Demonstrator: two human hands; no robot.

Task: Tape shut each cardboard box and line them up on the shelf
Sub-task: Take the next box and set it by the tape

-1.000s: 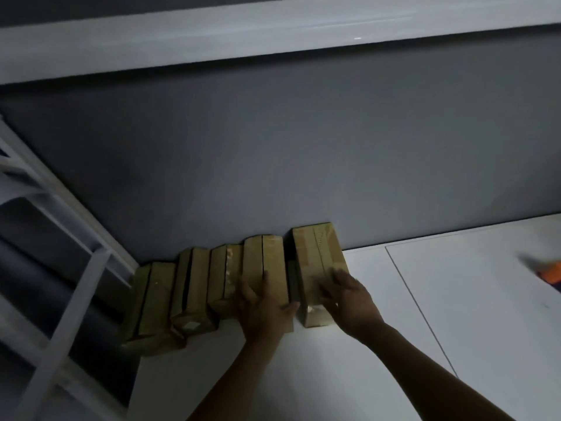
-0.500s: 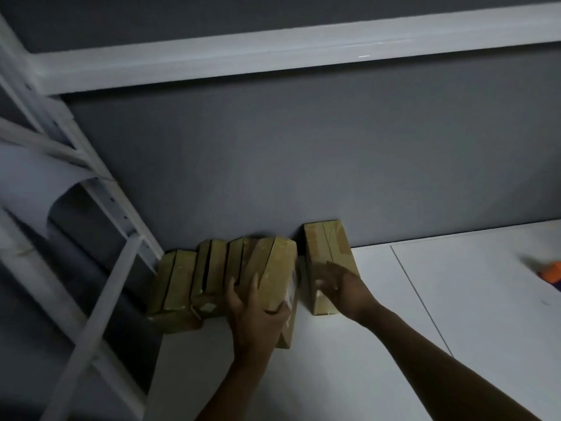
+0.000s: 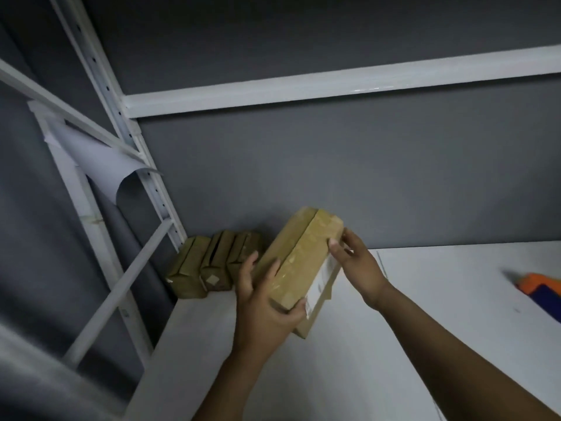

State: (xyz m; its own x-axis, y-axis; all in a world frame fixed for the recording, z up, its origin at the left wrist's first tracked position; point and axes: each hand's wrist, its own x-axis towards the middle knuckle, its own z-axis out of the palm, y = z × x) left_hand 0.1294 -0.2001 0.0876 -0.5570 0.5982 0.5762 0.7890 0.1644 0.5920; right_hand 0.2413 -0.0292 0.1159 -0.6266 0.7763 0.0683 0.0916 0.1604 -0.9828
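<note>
A tan cardboard box (image 3: 303, 250) with clear tape along its top is lifted and tilted above the white shelf board (image 3: 425, 329). My left hand (image 3: 261, 302) grips its near end, thumb curled round the corner and fingers up its left side. My right hand (image 3: 361, 268) holds its far right edge with curled fingers. A white label shows on the box's right side. The corner of another box (image 3: 303, 328) pokes out beneath it. Three more boxes (image 3: 212, 265) stand side by side in the back left corner against the grey wall.
A white shelf upright (image 3: 145, 177) and a diagonal brace (image 3: 121, 284) close off the left side, with a curled sheet of paper (image 3: 100, 159) hanging there. A white beam (image 3: 334, 86) runs overhead. An orange and blue object (image 3: 540, 288) lies at the far right.
My left hand has pulled a box out of the row and raised it. My right hand left the rightmost box and took hold of the lifted one. The view swung left.
</note>
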